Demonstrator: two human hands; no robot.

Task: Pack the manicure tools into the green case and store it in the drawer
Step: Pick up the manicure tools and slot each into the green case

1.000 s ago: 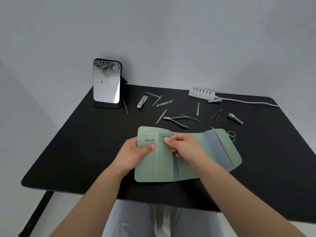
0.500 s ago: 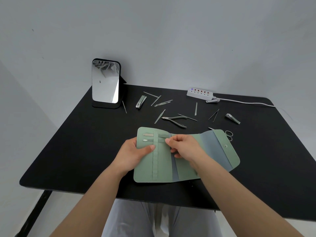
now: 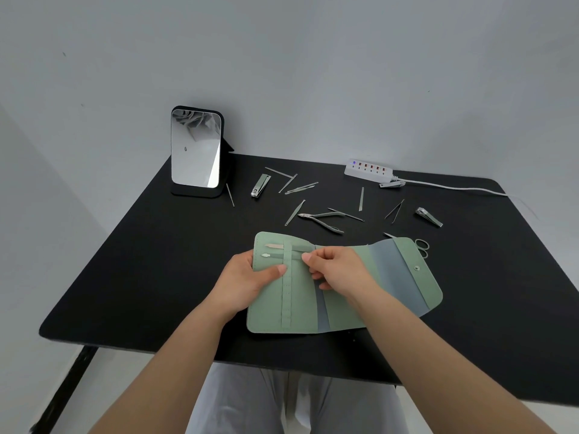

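Observation:
The green case [image 3: 338,311] lies unfolded near the front of the black table [image 3: 125,270]. Two slim tools sit under its strap [image 3: 286,292] at the top left. My left hand [image 3: 244,280] holds the case's left edge, thumb on the inside. My right hand [image 3: 338,270] pinches the end of the second tool [image 3: 275,255] beside the strap. Loose behind the case lie cuticle nippers [image 3: 322,219], a nail clipper [image 3: 260,185], another clipper [image 3: 428,217], tweezers [image 3: 394,210], scissors [image 3: 421,247] half under the flap, and several thin files and pushers.
A standing mirror [image 3: 195,148] is at the back left. A white power strip [image 3: 368,169] with its cable runs along the back right, a small clipper [image 3: 391,184] next to it. No drawer shows in this view.
My hands and the case stay almost where they were. The view has shifted slightly and the second tool sits a little further under the strap.

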